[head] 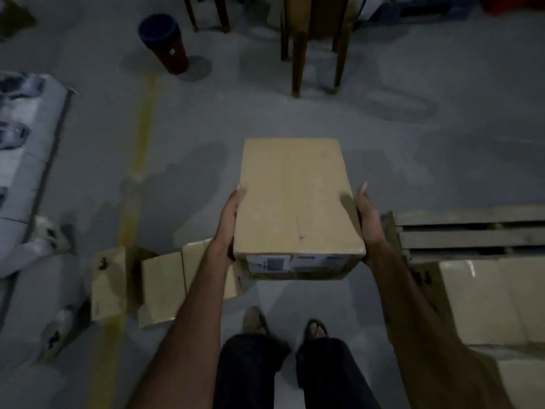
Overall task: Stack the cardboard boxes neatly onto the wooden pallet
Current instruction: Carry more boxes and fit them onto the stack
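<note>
While lifted off the floor, box (296,199) gripped at both sides by left hand (228,224) and right hand (367,222), long axis pointing away; pallet (472,234) to the right, flattened cardboard (159,284) left.

Dim light falls on a grey concrete floor (383,160) crossed by a worn yellow line (141,149) — wooden chair legs (298,63) stand at the far side, near a dark red cylindrical bin (168,44).
</note>
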`<state>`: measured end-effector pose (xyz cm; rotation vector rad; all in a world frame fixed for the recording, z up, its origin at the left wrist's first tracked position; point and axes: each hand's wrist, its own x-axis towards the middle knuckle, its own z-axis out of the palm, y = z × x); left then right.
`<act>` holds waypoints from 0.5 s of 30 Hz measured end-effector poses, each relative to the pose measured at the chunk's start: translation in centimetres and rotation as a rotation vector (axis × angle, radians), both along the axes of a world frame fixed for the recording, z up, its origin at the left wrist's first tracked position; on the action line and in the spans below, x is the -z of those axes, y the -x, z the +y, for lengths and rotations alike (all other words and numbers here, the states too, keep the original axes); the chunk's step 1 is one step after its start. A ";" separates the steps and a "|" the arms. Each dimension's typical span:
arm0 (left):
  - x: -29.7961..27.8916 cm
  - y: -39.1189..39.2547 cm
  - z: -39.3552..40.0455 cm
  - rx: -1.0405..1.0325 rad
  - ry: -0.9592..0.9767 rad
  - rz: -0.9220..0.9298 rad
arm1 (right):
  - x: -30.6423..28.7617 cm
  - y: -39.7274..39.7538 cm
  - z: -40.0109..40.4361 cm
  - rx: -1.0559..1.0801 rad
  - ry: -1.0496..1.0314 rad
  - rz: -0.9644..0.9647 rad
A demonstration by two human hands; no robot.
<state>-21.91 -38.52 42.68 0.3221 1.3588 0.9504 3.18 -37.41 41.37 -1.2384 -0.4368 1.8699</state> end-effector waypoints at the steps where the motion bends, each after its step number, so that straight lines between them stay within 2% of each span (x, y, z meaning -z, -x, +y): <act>1: -1.5 -0.6 -0.6 0.007 -0.029 -0.047 | -2.2 -0.9 -0.8 -0.018 -0.006 -0.009; 5: -7.3 -3.7 -2.4 0.066 -0.046 -0.055 | -8.5 -4.6 -3.4 -0.019 -0.036 -0.034; 9: -10.1 -6.6 -2.0 0.116 -0.097 -0.073 | -11.8 -7.0 -5.0 0.052 -0.071 -0.041; 15: -11.8 -9.9 0.0 0.251 -0.139 -0.094 | -12.2 -10.7 -5.6 0.148 -0.054 -0.024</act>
